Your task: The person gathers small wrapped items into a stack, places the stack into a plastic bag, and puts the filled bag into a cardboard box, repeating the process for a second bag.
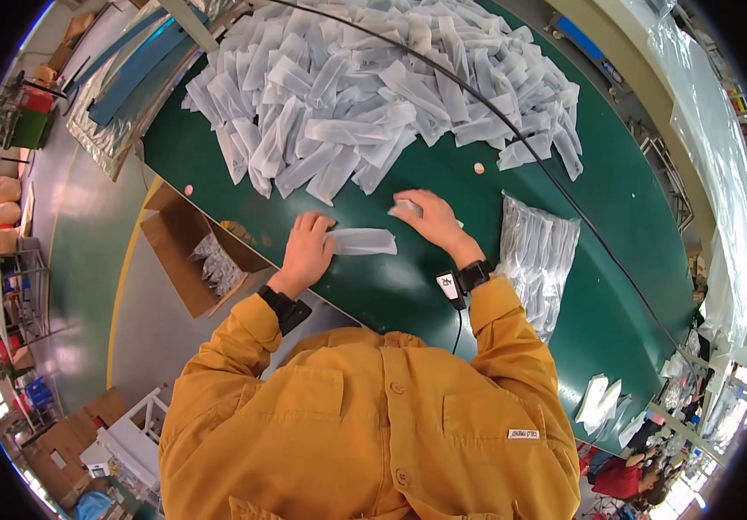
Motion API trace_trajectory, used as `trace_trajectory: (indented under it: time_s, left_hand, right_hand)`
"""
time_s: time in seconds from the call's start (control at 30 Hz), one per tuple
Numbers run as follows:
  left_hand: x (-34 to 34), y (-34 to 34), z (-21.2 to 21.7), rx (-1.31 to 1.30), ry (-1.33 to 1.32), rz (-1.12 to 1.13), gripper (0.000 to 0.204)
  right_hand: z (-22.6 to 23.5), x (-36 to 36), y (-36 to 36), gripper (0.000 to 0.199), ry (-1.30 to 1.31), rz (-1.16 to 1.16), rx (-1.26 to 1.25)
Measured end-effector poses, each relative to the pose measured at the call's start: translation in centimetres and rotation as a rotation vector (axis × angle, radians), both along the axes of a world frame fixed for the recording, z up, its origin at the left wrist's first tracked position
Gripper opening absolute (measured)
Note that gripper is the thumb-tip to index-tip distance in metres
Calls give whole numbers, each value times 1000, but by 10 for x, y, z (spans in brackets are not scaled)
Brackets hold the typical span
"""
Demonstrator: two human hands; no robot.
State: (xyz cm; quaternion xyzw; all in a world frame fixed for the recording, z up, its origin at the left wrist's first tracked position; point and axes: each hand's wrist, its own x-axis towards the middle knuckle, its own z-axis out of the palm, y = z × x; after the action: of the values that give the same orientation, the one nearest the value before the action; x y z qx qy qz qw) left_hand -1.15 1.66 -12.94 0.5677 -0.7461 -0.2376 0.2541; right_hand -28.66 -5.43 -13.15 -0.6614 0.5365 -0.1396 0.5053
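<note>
frosted plastic sleeve [366, 242] lay flat on the green tabletop [642, 208], just right of the left hand [306, 249], long axis running roughly left to right, its left end touching that hand's fingers; couldn't tell whether they pinched it or only rested there. right hand [427, 218] was up and right of the sleeve's free end, near but apart, thumb and fingers clamped on a small pale piece [407, 207], kind unclear; left hand nearer, heap of similar sleeves [347, 132] beyond both.
</note>
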Motion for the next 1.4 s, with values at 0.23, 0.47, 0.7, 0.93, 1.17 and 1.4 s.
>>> trace_trajectory:
  time_s: [0.23,0.47,0.7,0.93,1.17,1.4]
  left_hand:
    - [-27,-4,-12,154,-270,-122,26]
    - [-38,19,-18,416,-162,-283,18]
    - [-56,17,-22,-320,-156,-365,14]
    - [-49,33,-16,-97,-295,-435,21]
    - [-41,42,-20,-4,-82,-336,32]
    - [-36,47,-21,-35,-54,-431,48]
  right_hand:
    - [-7,-43,36,36,431,-51,-590]
    - [-21,-25,48,36,347,-61,-347]
    - [-15,21,43,37,178,166,-417]
    - [-4,83,-54,44,467,77,-937]
    - [-33,55,-27,47,302,215,-773]
    - [13,-30,44,36,318,396,-831]
